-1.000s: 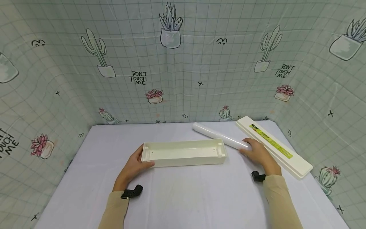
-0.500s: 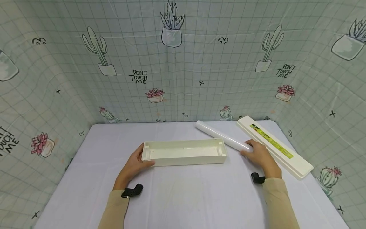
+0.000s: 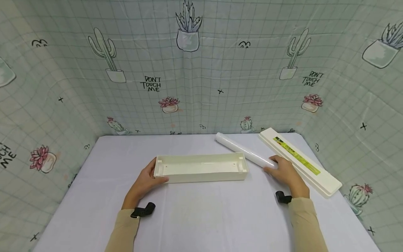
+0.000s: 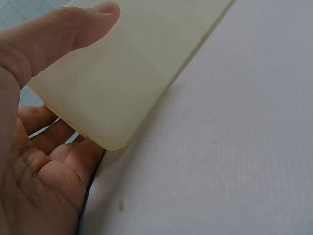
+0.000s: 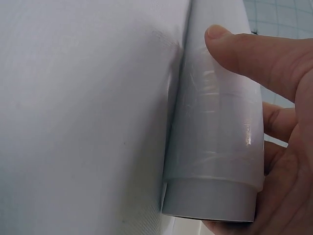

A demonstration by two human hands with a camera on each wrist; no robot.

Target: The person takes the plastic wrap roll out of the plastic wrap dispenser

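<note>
A long cream plastic box (image 3: 204, 177), its top uncovered, sits mid-table. The left hand (image 3: 145, 180) grips its left end, thumb on the front wall and fingers behind the end; the left wrist view shows the thumb (image 4: 73, 29) against the box wall (image 4: 122, 83). To the right lies a roll of clear plastic wrap (image 3: 242, 150), slanting away to the back left. Its near end is held by the right hand (image 3: 286, 173), with the thumb (image 5: 249, 54) across the roll (image 5: 215, 122) and fingers on the far side, partly hidden.
A long cream lid (image 3: 327, 182) with a yellow-green label (image 3: 296, 155) lies slantwise on the right, beyond the right hand. White cloth covers the table (image 3: 201, 217). A grid-patterned curtain (image 3: 201, 70) with cactus prints stands around the back and sides.
The roll shifts slightly right and toward the person with the right hand. The left hand keeps its hold on the box, which stays in place.
</note>
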